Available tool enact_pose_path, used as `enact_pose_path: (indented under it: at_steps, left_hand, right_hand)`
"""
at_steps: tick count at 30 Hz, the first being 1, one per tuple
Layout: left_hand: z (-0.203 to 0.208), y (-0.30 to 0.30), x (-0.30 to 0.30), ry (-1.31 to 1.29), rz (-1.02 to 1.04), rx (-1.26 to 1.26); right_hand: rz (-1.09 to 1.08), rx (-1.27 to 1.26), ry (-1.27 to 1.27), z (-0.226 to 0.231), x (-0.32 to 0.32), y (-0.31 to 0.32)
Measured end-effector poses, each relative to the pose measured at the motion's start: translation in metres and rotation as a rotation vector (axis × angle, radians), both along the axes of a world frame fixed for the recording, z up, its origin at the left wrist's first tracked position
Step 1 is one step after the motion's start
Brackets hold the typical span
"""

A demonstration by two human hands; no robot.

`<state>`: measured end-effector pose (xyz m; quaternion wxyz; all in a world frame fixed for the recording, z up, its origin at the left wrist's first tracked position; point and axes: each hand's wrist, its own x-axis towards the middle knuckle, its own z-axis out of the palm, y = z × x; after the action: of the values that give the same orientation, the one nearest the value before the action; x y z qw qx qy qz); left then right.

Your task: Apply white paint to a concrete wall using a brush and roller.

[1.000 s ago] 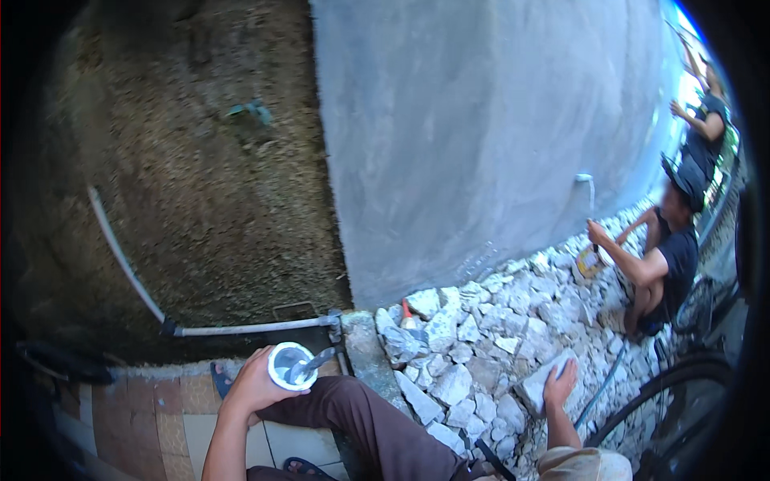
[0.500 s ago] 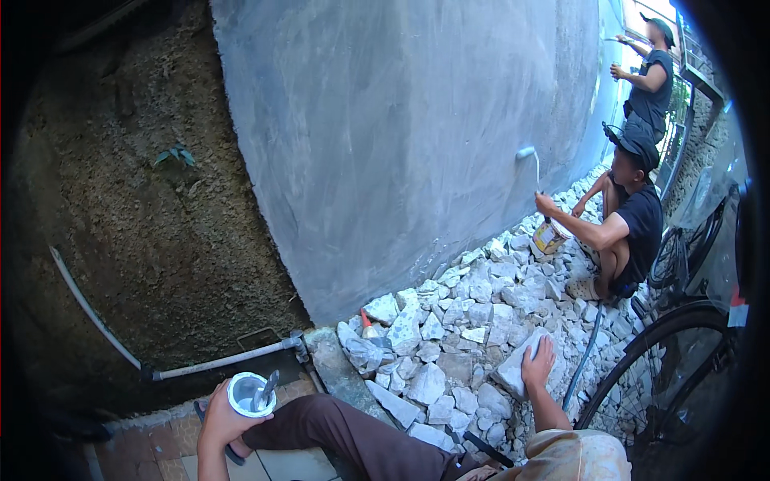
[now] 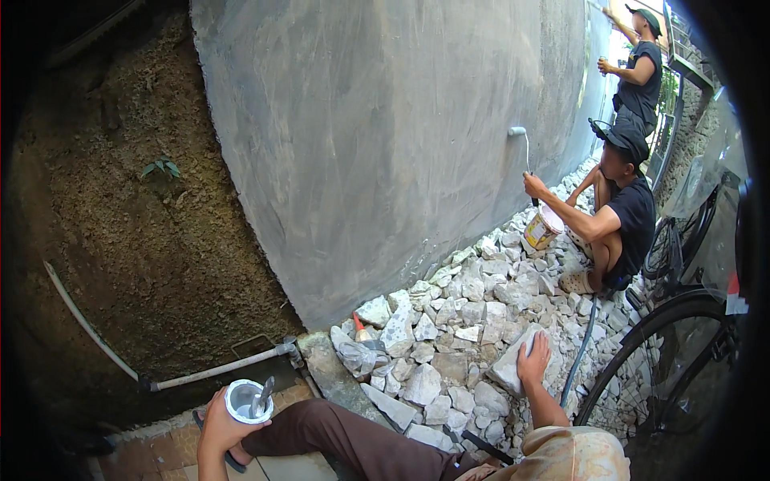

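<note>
At the lower left, my left hand [image 3: 216,429] is closed around a small white tub [image 3: 230,391]. A metal-ended tool [image 3: 262,398] leans inside it over greyish contents, and only part of the tool shows. My right hand [image 3: 532,362] lies flat with stretched fingers on a large pale stone block [image 3: 508,367] among the rubble. In front of me rises a grey plastered wall [image 3: 345,160]. A brush with a red handle [image 3: 359,323] lies on the stones by the wall's near corner, next to crumpled clear plastic [image 3: 353,351].
A crouching co-worker [image 3: 630,220] holds a paint roller [image 3: 517,131] against the wall beside a bucket [image 3: 543,228]. Another person [image 3: 639,72] stands farther back. A bicycle [image 3: 666,369] and a hose [image 3: 579,353] lie to the right. A white pipe [image 3: 216,369] runs along the rough wall.
The view has shifted slightly. The crouching co-worker's roller is a little higher, and the standing person's raised arm reaches higher up the wall. My hands keep their places on the tub and stone.
</note>
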<state>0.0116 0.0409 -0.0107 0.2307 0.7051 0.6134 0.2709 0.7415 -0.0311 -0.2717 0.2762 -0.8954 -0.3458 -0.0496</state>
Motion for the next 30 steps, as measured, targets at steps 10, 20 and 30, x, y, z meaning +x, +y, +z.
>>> enact_pose_path:
  at_steps: [10, 20, 30]
  left_hand:
    - [-0.001, -0.002, -0.002, -0.088, -0.087, -0.022]
    - [-0.005, -0.003, -0.007, -0.204, -0.103, -0.065]
    - [0.015, -0.011, 0.002, -0.26, -0.051, -0.156]
  right_hand:
    - [-0.011, 0.04, 0.01, 0.003, 0.0, -0.002]
    - [-0.002, 0.049, 0.035, 0.007, -0.001, -0.003]
    - [-0.001, 0.047, 0.048, 0.012, -0.005, -0.004]
